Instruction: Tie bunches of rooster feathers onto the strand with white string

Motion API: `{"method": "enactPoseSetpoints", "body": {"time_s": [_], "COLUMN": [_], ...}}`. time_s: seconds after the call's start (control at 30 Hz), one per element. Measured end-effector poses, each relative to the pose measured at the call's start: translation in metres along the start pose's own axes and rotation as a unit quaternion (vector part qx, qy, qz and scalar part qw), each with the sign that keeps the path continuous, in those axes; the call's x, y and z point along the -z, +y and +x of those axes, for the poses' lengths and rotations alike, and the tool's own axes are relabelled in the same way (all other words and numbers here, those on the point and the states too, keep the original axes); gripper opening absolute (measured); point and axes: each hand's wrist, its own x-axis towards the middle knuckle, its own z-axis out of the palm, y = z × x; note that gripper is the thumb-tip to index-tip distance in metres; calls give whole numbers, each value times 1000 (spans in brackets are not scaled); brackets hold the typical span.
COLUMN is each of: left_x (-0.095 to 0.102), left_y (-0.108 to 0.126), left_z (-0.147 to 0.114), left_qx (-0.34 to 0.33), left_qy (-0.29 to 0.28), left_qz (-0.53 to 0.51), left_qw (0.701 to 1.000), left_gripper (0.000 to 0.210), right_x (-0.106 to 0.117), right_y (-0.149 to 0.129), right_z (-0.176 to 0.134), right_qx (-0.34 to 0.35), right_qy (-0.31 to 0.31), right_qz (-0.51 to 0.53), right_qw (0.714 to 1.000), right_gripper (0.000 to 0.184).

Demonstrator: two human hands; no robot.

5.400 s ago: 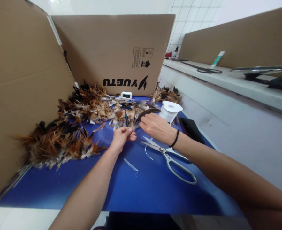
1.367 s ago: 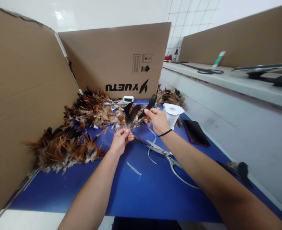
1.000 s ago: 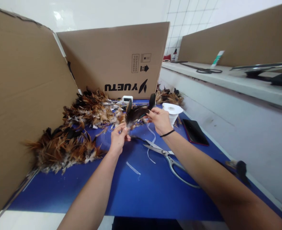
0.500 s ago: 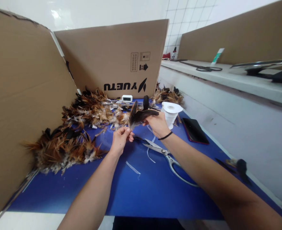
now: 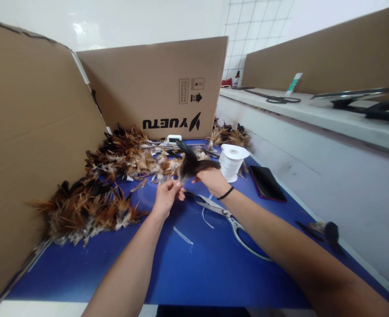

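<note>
A small bunch of dark feathers point(image 5: 190, 162) is held above the blue table point(image 5: 194, 281). My left hand point(image 5: 168, 196) pinches the bunch at its pale lower end, thumb against fingers. On the other side my right hand point(image 5: 212, 179), with a black band at the wrist, has its fingers closed round the feathers; its fingertips are partly hidden. Just below the right hand lie metal scissors point(image 5: 226, 213) with parted blades. A narrow white ribbon point(image 5: 207, 219) curls beside them, and a short clear strip point(image 5: 183, 235) lies nearer me.
Brown feather heaps point(image 5: 91, 209) fill the left and back. A white ribbon spool point(image 5: 233, 163), a phone point(image 5: 267, 182) and loose dark feathers point(image 5: 329, 233) are on the right. A small white digital display point(image 5: 174, 139) stands before a cardboard box point(image 5: 154, 83). A ledge point(image 5: 313, 103) runs along the right.
The view has tilted slightly. The feathers between my hands have shifted, with the upright tips now closer together. Both hands keep their hold in nearly the same place.
</note>
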Motion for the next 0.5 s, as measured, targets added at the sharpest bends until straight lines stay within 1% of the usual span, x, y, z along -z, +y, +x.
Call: {"method": "enactPoseSetpoints", "body": {"time_s": [0.07, 0.23, 0.37, 0.5], "left_x": [0, 0, 0, 1], "left_y": [0, -1, -2, -4], "left_z": [0, -1, -1, 0], "left_qx": [5, 19, 21, 22], "left_qy": [-4, -4, -11, -18], "left_qz": [0, 0, 7, 16], "left_qw": [1000, 1000, 1000, 999], "left_gripper": [33, 34, 35, 37], "right_x": [1, 2, 3, 7], "right_y": [0, -1, 2, 9], "right_z": [-1, -4, -3, 0], "right_qx": [-14, 20, 8, 17], "right_qy": [-13, -29, -31, -33], "right_qz": [1, -19, -47, -68], "right_qw": [1000, 999, 998, 997], "right_gripper": [13, 7, 7, 6]}}
